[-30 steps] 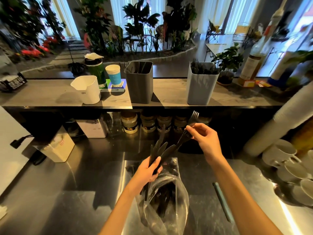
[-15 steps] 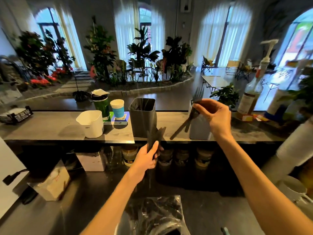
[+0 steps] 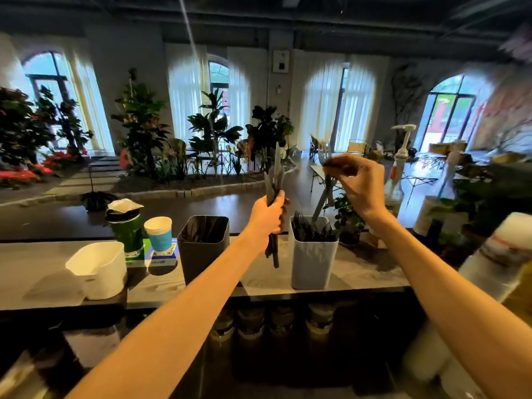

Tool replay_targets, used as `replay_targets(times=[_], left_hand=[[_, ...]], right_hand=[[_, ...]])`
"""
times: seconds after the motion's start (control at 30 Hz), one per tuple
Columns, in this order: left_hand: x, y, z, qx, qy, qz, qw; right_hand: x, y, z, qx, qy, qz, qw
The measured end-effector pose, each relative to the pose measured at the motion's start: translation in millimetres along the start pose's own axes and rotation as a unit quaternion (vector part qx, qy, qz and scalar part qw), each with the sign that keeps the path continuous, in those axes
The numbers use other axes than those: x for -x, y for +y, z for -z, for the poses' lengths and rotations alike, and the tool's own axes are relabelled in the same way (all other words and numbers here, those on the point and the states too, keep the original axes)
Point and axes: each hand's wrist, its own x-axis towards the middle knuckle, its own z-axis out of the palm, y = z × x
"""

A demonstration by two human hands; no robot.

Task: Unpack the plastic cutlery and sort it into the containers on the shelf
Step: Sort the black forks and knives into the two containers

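Observation:
My left hand [image 3: 266, 216] is shut on a bunch of black plastic knives [image 3: 275, 180], held upright above the shelf [image 3: 43, 277] between the two tall containers. My right hand [image 3: 355, 184] pinches black plastic forks [image 3: 325, 194] by their upper ends, and their handles reach down into the light grey container [image 3: 312, 263], which holds several black forks. The dark grey container [image 3: 203, 249] stands to the left of it with black cutlery inside. The plastic bag is out of view.
On the shelf's left part stand a white tub [image 3: 98, 269], a blue paper cup [image 3: 159, 233] and a green cup [image 3: 126, 226] with a lid. A pump bottle [image 3: 398, 168] and a small potted plant [image 3: 347, 220] stand to the right. Jars sit under the shelf.
Both hands have risen from the bag on the counter to shelf height. My right hand has carried the forks over the light grey container; my left has lifted the knives beside it.

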Motion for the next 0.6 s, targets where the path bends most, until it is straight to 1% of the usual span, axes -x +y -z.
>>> replay_targets(times=[0.17,0.23,0.27,0.33,0.37,0.4,0.43,0.47,0.5,0.53,0.57,0.6], left_hand=[[-11.4,-5.9,-12.9,0.011,-0.031,0.008,0.999],[-11.1,-9.6,-13.5,0.007,-0.032,0.015,0.999],[-10.2,-10.9,-12.8,0.005,-0.034,0.018,0.999],[-7.4,-12.7,-9.4,0.004,-0.038,0.023,0.999],[-5.7,-13.1,-7.1,0.002,-0.042,0.026,0.999],[-3.7,-12.7,-4.8,0.003,-0.048,0.029,0.998],[-1.4,-12.3,-2.3,0.008,-0.059,0.032,0.998],[1.2,-11.5,-0.6,0.020,-0.075,0.035,0.996],[4.0,-10.6,1.3,0.039,-0.093,0.039,0.994],[7.5,-9.5,2.7,0.060,-0.111,0.045,0.991],[11.3,-8.6,4.0,0.076,-0.127,0.051,0.988],[15.1,-7.9,5.2,0.084,-0.138,0.054,0.985]], right_hand=[[6.5,34.7,-23.5,0.047,-0.073,-0.018,0.996],[10.8,51.9,-32.1,0.076,-0.105,-0.040,0.991],[12.0,60.6,-34.4,0.093,-0.128,-0.064,0.985],[14.5,72.4,-34.8,0.136,-0.205,-0.120,0.962],[16.6,73.4,-33.3,0.146,-0.248,-0.142,0.947],[17.7,72.4,-32.2,0.146,-0.272,-0.155,0.938],[18.3,69.3,-31.5,0.139,-0.268,-0.154,0.941],[18.0,64.6,-31.4,0.127,-0.239,-0.148,0.951],[17.9,56.1,-31.5,0.095,-0.206,-0.147,0.963],[17.5,44.2,-31.3,0.041,-0.189,-0.160,0.968],[17.0,30.0,-31.2,-0.032,-0.197,-0.186,0.962],[17.1,17.3,-31.0,-0.107,-0.222,-0.217,0.945]])
